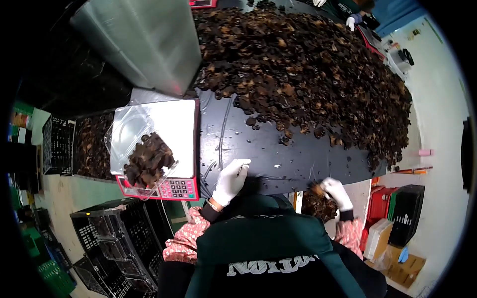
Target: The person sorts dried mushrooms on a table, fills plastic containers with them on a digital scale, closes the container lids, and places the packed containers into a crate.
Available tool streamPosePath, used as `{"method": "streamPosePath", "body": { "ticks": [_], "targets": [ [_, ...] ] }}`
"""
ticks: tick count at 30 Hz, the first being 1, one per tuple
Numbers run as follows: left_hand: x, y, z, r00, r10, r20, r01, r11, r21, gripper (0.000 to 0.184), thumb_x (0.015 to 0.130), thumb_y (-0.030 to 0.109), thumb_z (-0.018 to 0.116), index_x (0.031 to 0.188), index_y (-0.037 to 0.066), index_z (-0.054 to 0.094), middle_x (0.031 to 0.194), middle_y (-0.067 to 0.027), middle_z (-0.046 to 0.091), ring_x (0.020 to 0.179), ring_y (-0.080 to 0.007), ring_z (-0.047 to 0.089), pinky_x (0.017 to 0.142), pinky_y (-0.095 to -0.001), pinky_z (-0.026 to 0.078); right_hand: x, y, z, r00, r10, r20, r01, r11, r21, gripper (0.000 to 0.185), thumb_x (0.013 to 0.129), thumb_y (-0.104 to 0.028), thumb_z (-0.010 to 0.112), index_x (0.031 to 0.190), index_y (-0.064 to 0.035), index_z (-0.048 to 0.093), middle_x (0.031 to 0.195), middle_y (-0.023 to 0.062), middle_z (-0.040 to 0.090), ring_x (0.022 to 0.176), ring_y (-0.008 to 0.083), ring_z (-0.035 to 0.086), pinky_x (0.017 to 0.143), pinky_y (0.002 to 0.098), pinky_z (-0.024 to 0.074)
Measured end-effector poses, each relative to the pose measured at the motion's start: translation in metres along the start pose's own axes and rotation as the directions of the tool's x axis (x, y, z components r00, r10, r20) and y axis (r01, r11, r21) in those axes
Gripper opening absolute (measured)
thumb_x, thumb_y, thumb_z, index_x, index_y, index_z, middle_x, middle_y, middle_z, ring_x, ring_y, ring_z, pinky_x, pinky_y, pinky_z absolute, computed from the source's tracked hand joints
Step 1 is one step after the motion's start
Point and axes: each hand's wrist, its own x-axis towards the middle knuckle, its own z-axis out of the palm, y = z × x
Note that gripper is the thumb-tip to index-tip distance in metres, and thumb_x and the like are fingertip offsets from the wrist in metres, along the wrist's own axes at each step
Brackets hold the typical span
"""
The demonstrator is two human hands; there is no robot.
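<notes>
My left hand, in a white glove, hovers near the front edge of the dark table, its fingers curled together; nothing shows in them. At the table's edge on the right, my white-gloved right hand pinches a brown mushroom piece, somewhat blurred, above more mushrooms lower down. Left of my left hand, a red-framed scale carries a clear plastic clamshell box with its lid raised. Dark brown mushrooms, looking like wood ear, lie in the box's near half.
A large heap of mushrooms covers the back of the table. Behind the scale stands a tall grey plastic-covered stack. Black crates are at lower left, red and black crates at right. Another person's gloved hand is at the far end.
</notes>
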Motion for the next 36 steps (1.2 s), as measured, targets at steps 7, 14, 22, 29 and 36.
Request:
{"method": "streamPosePath", "body": {
  "ticks": [7,14,22,29,36],
  "targets": [
    [0.082,-0.026,0.045,0.972,0.109,-0.208,-0.048,0.959,0.279,0.025,0.093,0.014,0.061,0.116,0.005,0.060,0.108,-0.0162,0.060,0.095,-0.0348,0.064,0.078,-0.0404,0.054,-0.051,0.156,-0.023,0.822,-0.008,-0.569,-0.254,0.890,-0.378,0.016,0.088,-0.023,0.068,0.089,-0.0078,0.071,0.070,-0.0010,0.065,0.055,0.0076,0.053,0.054,0.0244,0.0419],
    [0.136,-0.003,0.065,0.992,-0.115,-0.044,0.116,0.770,0.628,0.040,0.085,0.029,0.069,0.118,0.009,0.059,0.109,-0.0187,0.059,0.091,-0.0367,0.064,0.075,-0.0455,0.055,0.031,0.014,0.037,0.981,-0.058,-0.186,0.157,0.800,0.579,0.025,0.104,-0.022,0.050,0.104,-0.0024,0.065,0.087,0.0045,0.069,0.055,0.0054,0.050,0.044,0.0202,0.0362],
    [0.134,-0.006,0.061,0.975,-0.158,-0.158,0.209,0.897,0.391,0.023,0.089,0.019,0.065,0.110,0.011,0.056,0.103,-0.0175,0.055,0.088,-0.0383,0.064,0.076,-0.0486,0.053,0.091,-0.060,0.083,0.960,-0.247,0.134,0.130,0.812,0.568,0.027,0.104,-0.026,0.051,0.112,-0.0024,0.063,0.097,0.0046,0.068,0.066,0.0061,0.055,0.050,0.0199,0.0407],
    [0.113,0.020,0.027,0.912,-0.241,-0.333,0.261,0.965,0.017,0.025,0.089,0.017,0.064,0.109,0.009,0.052,0.106,-0.0166,0.053,0.089,-0.0412,0.062,0.077,-0.0492,0.051,0.126,-0.104,0.112,0.906,-0.372,0.203,0.067,0.600,0.798,0.049,0.086,0.000,0.051,0.134,0.0047,0.053,0.121,0.0088,0.060,0.101,0.0183,0.060,0.085,0.0297,0.0496],
    [0.070,0.003,0.004,0.901,-0.250,-0.354,0.260,0.965,-0.022,0.023,0.088,0.013,0.062,0.109,0.008,0.054,0.108,-0.0150,0.055,0.094,-0.0368,0.061,0.080,-0.0447,0.051,0.140,-0.143,0.152,0.857,-0.445,0.261,0.088,0.625,0.775,0.041,0.099,-0.006,0.057,0.138,0.0034,0.050,0.121,0.0094,0.064,0.108,0.0183,0.064,0.092,0.0293,0.0539]
  ]
}}
